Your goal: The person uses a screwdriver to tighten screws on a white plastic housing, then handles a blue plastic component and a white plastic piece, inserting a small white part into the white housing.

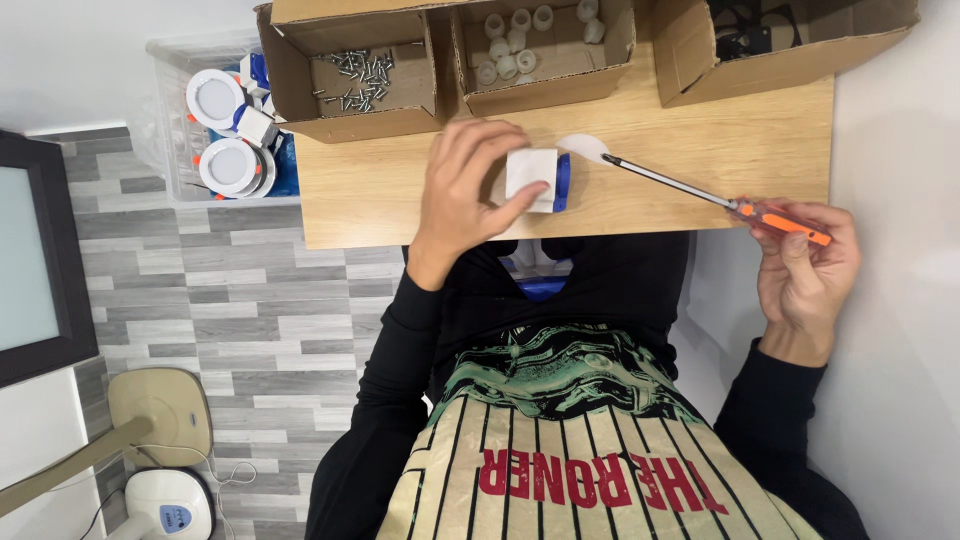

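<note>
— What are your hands gripping?
— Your left hand (465,190) closes around a white and blue fitting (537,180) at centre frame, on the wooden table (700,150). Your right hand (805,265) clasps an orange-handled screwdriver (715,200), its tip near the fitting.
— Beyond?
— A box of screws (355,80), upper left.

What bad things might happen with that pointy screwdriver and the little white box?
The screwdriver tip sits close to the left hand, so a slip might poke a finger. The right hand grips only the far end of the orange handle, so the aim could wobble. The white and blue part lies near the table edge and might slide off into the lap.
</note>
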